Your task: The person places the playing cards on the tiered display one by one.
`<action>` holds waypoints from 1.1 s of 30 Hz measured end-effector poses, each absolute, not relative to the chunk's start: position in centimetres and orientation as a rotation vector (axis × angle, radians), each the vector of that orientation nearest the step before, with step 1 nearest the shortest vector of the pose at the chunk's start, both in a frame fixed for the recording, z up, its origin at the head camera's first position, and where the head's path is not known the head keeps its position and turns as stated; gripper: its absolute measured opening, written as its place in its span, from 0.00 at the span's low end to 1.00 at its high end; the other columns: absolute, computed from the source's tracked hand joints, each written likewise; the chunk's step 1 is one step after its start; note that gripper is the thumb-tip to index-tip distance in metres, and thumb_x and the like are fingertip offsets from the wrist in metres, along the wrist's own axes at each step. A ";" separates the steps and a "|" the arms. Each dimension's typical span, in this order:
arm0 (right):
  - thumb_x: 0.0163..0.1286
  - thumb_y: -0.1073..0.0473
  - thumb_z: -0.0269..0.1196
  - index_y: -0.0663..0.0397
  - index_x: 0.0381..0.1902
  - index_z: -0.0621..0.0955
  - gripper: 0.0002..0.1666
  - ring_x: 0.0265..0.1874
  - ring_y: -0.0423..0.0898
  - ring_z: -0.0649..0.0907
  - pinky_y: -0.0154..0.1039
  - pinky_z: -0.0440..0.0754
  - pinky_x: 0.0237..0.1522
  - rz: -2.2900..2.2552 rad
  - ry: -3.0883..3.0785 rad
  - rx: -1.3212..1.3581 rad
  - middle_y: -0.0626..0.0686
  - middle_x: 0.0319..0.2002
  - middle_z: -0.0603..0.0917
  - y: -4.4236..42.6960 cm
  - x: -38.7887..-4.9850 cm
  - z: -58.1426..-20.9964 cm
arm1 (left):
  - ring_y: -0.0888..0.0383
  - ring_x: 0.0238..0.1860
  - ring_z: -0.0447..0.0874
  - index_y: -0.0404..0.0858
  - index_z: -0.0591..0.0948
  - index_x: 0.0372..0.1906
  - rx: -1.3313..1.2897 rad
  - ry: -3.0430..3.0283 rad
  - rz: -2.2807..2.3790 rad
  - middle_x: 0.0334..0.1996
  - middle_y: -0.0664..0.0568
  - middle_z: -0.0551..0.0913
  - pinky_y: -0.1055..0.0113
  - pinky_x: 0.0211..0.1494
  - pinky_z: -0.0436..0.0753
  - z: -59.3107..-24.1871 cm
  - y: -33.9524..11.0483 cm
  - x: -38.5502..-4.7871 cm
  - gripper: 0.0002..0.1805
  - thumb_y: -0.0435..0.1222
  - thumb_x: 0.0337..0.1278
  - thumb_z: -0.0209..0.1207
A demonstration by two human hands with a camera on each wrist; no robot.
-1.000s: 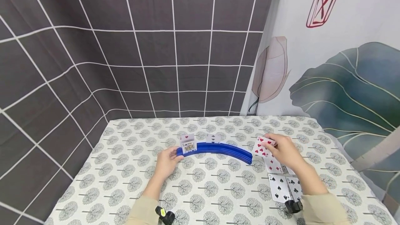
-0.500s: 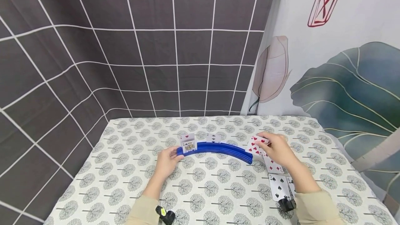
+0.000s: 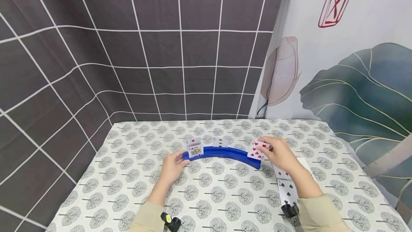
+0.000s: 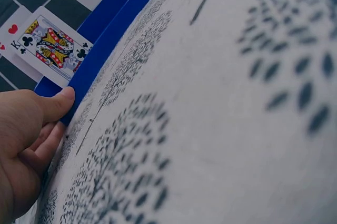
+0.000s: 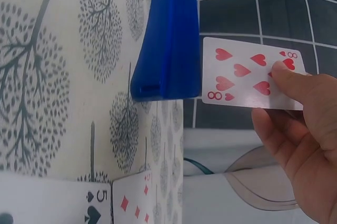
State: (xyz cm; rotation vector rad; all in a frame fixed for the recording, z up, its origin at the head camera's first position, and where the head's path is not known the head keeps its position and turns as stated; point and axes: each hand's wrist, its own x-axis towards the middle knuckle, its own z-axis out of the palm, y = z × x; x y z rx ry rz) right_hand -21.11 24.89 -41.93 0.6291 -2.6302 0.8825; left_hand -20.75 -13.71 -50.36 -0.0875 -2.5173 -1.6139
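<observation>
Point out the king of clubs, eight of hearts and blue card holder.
King of clubs [image 4: 53,48], left wrist view: middle of its face.
Eight of hearts [image 5: 241,71], right wrist view: middle of its face.
Blue card holder [image 3: 224,152], head view: curved middle.

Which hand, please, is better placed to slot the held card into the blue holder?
Right hand, likely: it pinches the eight of hearts near the holder; the left hand grips its left end.

eight of hearts [image 5: 231,74] partly behind right grip [image 5: 313,140], diamond card [image 3: 281,174] partly behind forearm [image 3: 305,182]
</observation>
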 end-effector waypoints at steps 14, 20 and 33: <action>0.67 0.68 0.68 0.68 0.53 0.83 0.17 0.32 0.48 0.87 0.42 0.92 0.37 0.893 -2.647 0.645 0.65 0.49 0.87 23.4 -21.3 -42.0 | 0.39 0.51 0.86 0.27 0.81 0.56 -0.087 -2.511 -1.625 0.50 0.31 0.85 0.65 0.52 0.89 -50.5 -13.7 -20.8 0.23 0.26 0.53 0.70; 0.65 0.70 0.69 0.69 0.51 0.83 0.16 0.30 0.48 0.87 0.38 0.91 0.34 0.885 -2.608 0.701 0.65 0.47 0.87 22.8 -21.5 -42.2 | 0.39 0.52 0.86 0.27 0.81 0.56 -0.085 -2.516 -1.631 0.50 0.32 0.85 0.66 0.52 0.89 -50.6 -13.8 -20.8 0.23 0.26 0.54 0.70; 0.63 0.72 0.69 0.65 0.48 0.85 0.14 0.31 0.49 0.87 0.34 0.91 0.32 0.859 -2.548 0.792 0.62 0.44 0.88 21.7 -21.8 -42.8 | 0.40 0.51 0.87 0.28 0.82 0.56 -0.077 -2.518 -1.620 0.50 0.33 0.85 0.66 0.53 0.89 -50.6 -13.7 -20.9 0.22 0.26 0.54 0.70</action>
